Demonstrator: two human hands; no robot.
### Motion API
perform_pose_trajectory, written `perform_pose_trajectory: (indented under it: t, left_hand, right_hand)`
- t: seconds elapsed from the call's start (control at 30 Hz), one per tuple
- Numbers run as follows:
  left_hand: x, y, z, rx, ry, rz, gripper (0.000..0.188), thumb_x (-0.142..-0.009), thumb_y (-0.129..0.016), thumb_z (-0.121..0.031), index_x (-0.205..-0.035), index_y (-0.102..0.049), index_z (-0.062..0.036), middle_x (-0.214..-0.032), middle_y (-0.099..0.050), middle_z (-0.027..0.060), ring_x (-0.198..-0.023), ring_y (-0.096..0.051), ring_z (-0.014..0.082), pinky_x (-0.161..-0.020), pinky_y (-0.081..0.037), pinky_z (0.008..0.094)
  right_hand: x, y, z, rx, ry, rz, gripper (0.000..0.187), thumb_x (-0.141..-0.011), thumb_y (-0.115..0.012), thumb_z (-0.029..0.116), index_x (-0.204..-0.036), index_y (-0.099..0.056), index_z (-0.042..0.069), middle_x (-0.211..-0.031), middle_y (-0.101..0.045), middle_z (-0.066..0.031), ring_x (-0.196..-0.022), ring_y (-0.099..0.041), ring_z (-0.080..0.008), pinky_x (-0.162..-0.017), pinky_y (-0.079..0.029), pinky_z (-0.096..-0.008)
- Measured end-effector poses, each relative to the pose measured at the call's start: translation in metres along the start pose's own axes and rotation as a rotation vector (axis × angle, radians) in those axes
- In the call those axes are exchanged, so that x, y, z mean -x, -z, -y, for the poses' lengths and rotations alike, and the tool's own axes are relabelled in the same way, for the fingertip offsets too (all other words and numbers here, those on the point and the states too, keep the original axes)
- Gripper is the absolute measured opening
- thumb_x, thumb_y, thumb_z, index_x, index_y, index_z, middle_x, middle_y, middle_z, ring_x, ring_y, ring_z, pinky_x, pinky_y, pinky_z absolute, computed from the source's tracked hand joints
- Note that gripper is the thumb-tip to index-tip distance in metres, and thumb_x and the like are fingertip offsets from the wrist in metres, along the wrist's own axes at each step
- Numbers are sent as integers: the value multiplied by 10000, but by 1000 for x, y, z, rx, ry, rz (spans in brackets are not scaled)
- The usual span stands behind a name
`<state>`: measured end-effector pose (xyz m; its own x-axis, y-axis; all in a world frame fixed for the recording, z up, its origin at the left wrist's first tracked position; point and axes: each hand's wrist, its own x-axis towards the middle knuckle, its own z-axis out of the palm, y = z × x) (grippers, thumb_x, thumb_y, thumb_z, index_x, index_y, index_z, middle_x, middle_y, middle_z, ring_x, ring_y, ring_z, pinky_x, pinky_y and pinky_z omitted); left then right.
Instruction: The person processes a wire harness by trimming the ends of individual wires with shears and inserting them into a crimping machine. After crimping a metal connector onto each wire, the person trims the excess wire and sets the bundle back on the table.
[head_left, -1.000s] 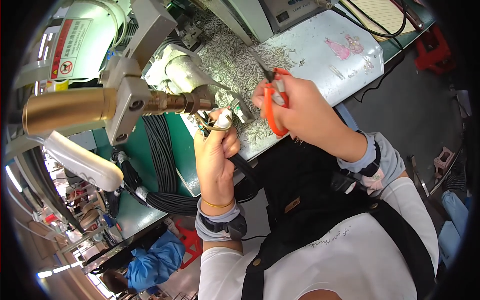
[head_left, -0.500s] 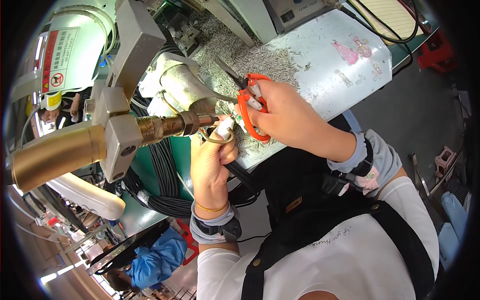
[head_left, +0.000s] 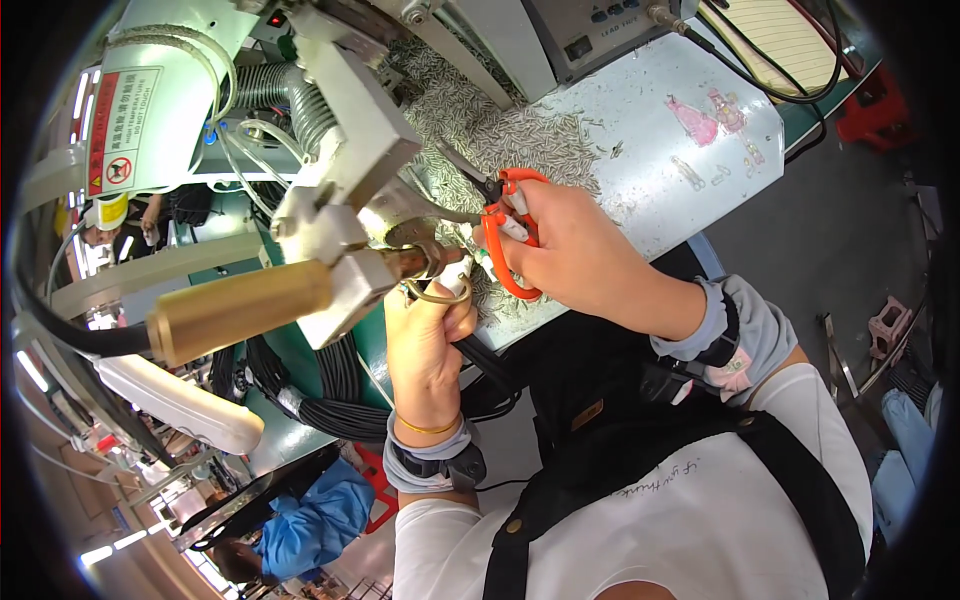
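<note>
My left hand (head_left: pixel 425 345) is closed in a pinch around the end of a black cable (head_left: pixel 487 358). A curved, dull-yellow loop (head_left: pixel 437 296) crosses its fingertips, and a white piece shows at the pinch. My right hand (head_left: pixel 595 250) grips orange-handled scissors (head_left: pixel 497 262) with the blades apart, pointing up and left. White coverings show on its fingers. A small green and white bit lies between the hands, too small to name. A brass-coloured soldering head (head_left: pixel 240 312) on a metal clamp block (head_left: pixel 350 300) reaches in from the left, its tip right above my left fingertips.
Many short silvery clippings (head_left: pixel 520 135) are heaped on the metal worktop (head_left: pixel 640 130). Behind stands a grey control box (head_left: pixel 600 35). Coiled black cables (head_left: pixel 350 410) lie left of my left hand. A ribbed hose (head_left: pixel 310 110) and a lamp-like white arm (head_left: pixel 180 400) flank the machine.
The soldering head has swung right, its tip now closer to my left fingertips. My right hand and the scissors have dropped slightly. Both hands keep their hold.
</note>
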<state>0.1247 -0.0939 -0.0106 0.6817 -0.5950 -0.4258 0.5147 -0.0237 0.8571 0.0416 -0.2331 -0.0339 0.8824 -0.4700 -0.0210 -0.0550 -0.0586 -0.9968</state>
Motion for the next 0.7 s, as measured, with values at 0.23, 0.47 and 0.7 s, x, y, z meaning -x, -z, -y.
perform_pose_trajectory:
  t: [0.23,0.47,0.7]
  left_hand:
    - [2,-6,-1,-48,-37,-31,259,-751,-643,-114,-933,-522,24,-599,-427,-23,-430,-292,33,-379,-211,182]
    - [2,-5,-1,-81,-19,-50,183,-754,-634,-92,-864,-513,-9,-611,-438,-24,-420,-294,31,-373,-212,181]
    - [24,-7,3,74,-50,27,101,-787,-569,-28,-875,-521,-11,-687,-466,10,-459,-331,58,-414,-265,192]
  right_hand:
    - [0,2,0,-9,-44,37,120,-759,-567,83,-801,-532,-23,-559,-505,-49,-467,-447,-87,-428,-345,-259]
    - [1,0,-3,-25,22,4,132,-777,-580,99,-788,-522,-19,-575,-502,-39,-497,-432,-69,-448,-349,-249]
    - [15,4,-4,-156,-26,79,151,-797,-595,128,-777,-516,0,-591,-483,-5,-534,-427,-49,-469,-349,-226]
